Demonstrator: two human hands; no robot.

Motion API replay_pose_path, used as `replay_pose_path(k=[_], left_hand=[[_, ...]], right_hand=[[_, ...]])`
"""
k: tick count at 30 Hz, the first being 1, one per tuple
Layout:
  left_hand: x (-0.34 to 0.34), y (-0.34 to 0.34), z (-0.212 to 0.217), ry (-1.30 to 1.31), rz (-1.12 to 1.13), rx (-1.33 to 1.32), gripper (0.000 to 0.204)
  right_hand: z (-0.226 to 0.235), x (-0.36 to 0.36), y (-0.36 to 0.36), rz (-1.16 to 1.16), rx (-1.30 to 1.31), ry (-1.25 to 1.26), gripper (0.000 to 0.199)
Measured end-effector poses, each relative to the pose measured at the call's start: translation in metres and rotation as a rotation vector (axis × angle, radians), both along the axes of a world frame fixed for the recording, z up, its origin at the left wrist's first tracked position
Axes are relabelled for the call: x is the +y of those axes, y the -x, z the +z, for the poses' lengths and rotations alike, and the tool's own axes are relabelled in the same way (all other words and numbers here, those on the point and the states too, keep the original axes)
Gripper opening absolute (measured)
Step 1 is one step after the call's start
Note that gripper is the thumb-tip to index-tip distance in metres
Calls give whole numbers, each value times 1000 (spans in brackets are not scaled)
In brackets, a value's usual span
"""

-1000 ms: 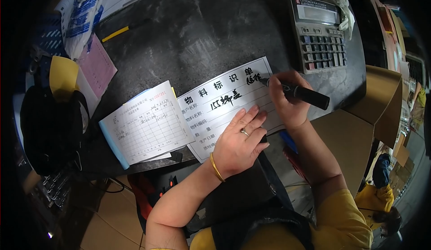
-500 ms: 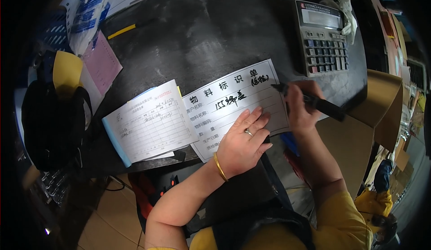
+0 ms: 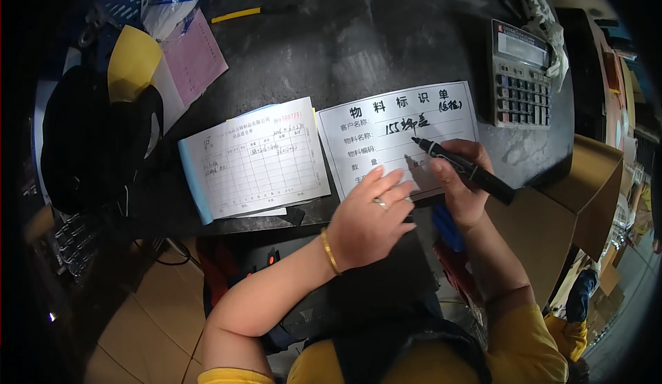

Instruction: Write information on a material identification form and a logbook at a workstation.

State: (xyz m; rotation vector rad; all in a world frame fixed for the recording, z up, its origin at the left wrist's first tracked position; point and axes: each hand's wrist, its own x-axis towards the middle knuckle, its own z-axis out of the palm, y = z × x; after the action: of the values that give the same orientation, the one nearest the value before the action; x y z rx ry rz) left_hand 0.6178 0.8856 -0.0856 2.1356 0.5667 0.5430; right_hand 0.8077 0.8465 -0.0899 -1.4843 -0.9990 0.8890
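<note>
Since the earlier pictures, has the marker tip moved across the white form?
Yes. The marker tip has dropped from the white form's top right corner to a lower, more central line.

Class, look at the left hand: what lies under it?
The left hand presses on the lower edge of the white form card on the dark table. The card's bottom printed lines there are covered and unreadable.

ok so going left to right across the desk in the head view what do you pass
yellow sheet → pink sheet → ruled form pad → white label card → black marker in the right hand → calculator
</note>
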Motion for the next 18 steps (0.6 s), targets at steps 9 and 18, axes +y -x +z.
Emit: replay_pose_path(k=[9,18], left_hand=[[-15,19,-23,-39,45,58,35],[-18,16,-30,-68,64,-38,30]], right_hand=[[-3,10,22,238,-164,-47,22],[-8,10,13,131,-145,39,20]])
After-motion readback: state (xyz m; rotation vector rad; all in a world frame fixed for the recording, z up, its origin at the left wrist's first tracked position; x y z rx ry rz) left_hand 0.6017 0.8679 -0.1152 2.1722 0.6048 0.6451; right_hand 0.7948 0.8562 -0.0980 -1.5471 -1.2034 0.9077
